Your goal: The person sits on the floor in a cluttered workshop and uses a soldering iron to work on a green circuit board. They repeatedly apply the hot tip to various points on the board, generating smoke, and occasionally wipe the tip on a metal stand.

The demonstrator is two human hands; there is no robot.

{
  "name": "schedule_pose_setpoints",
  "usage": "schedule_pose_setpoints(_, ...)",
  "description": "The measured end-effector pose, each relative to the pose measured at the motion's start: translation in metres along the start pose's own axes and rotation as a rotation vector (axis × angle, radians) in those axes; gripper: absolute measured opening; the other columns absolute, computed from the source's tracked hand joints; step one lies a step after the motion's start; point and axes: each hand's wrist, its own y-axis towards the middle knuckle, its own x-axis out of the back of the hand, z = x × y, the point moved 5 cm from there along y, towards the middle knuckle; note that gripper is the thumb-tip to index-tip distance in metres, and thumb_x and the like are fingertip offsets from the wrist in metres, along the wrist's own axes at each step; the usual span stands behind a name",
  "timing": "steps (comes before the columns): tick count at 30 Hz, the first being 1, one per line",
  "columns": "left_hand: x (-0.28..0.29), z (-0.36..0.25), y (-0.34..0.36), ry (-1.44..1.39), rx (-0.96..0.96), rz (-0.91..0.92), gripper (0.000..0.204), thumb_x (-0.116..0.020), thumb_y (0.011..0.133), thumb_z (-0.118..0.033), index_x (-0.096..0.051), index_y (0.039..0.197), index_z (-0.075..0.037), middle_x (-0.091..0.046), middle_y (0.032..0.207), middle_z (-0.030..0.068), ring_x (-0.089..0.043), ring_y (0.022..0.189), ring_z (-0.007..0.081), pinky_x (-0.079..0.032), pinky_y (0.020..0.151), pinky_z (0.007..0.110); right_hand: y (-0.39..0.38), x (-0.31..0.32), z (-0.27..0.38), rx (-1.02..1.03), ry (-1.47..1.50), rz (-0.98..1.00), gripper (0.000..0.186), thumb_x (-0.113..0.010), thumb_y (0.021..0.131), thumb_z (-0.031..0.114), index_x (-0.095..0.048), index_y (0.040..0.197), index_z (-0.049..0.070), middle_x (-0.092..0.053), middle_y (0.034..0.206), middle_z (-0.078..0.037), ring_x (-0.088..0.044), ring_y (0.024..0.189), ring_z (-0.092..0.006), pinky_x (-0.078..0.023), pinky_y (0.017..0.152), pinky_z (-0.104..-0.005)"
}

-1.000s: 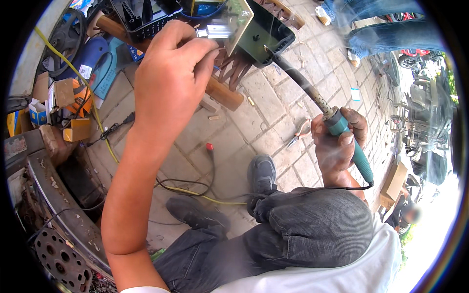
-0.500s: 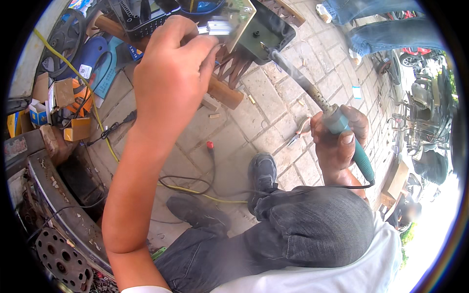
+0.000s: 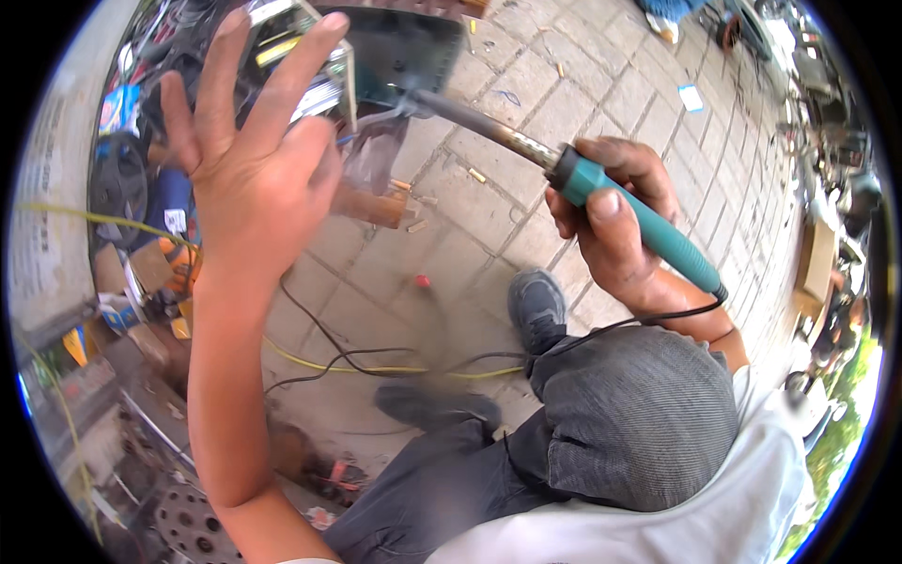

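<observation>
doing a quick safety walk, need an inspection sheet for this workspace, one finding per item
Surface: pale paved floor with small scraps on it.
Job's things: soldering iron, its tip seen against a black tray; silver finned part left of the tray, blurred.
Clutter: cardboard boxes at left; perforated metal plate at lower left.
Hands: right hand grips the soldering iron; left hand has several fingers spread, any hold unclear.
Cables: black cord trailing from the iron; yellow cord across the floor.
Surroundings: another person's shoe at top; greenery at lower right.
</observation>
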Motion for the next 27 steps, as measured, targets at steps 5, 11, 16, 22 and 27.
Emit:
schedule_pose_setpoints(5,-0.002,-0.002,0.009,-0.038,-0.101,0.082,0.01,-0.069,0.064,-0.006,-0.064,0.069,-0.013,-0.049,0.138,-0.007,-0.03,0.136,0.0326,-0.013,0.111,0.056,0.003,0.0,0.0,0.024,-0.019,0.003,0.024,-0.064,0.088,0.011,-0.058,0.11,0.002,-0.063,0.092,-0.005,-0.057,0.078,-0.0077,-0.045,0.065,-0.023)
schedule_pose_setpoints(11,-0.005,-0.001,0.001,-0.016,-0.116,-0.024,0.015,-0.071,0.063,-0.01,-0.061,0.067,-0.02,-0.054,0.131,-0.0035,-0.035,0.131,0.0327,-0.016,0.11,0.048,0.002,-0.007,-0.013,0.134,-0.048,-0.035,0.023,-0.068,0.084,0.014,-0.062,0.104,0.003,-0.063,0.078,-0.002,-0.056,0.065,-0.0064,-0.044,0.056,-0.0228)
schedule_pose_setpoints(16,-0.009,-0.002,-0.005,0.01,-0.113,-0.101,0.013,-0.072,0.065,-0.011,-0.065,0.072,-0.02,-0.052,0.133,0.0015,-0.031,0.132,0.0334,-0.017,0.109,0.049,0.007,-0.012,-0.017,0.221,-0.101,-0.023,0.025,-0.069,0.083,0.016,-0.063,0.104,0.003,-0.063,0.083,-0.006,-0.058,0.07,-0.0107,-0.046,0.059,-0.0258)
schedule_pose_setpoints(22,-0.014,-0.003,-0.012,0.039,-0.069,-0.144,0.012,-0.073,0.067,-0.013,-0.067,0.075,-0.019,-0.052,0.134,0.0051,-0.034,0.131,0.0345,-0.019,0.109,0.048,0.009,-0.011,-0.019,0.168,-0.153,0.107,0.029,-0.066,0.083,0.013,-0.062,0.108,0.0,-0.064,0.1,-0.012,-0.063,0.086,-0.0175,-0.05,0.071,-0.0288)
schedule_pose_setpoints(27,-0.018,-0.006,-0.013,0.046,-0.066,-0.17,0.013,-0.073,0.066,-0.012,-0.067,0.075,-0.018,-0.052,0.134,0.0071,-0.035,0.13,0.0349,-0.019,0.109,0.046,0.013,-0.01,-0.018,0.185,-0.156,0.109,0.03,-0.067,0.082,0.014,-0.063,0.108,-0.001,-0.065,0.101,-0.013,-0.064,0.085,-0.0172,-0.051,0.071,-0.028)
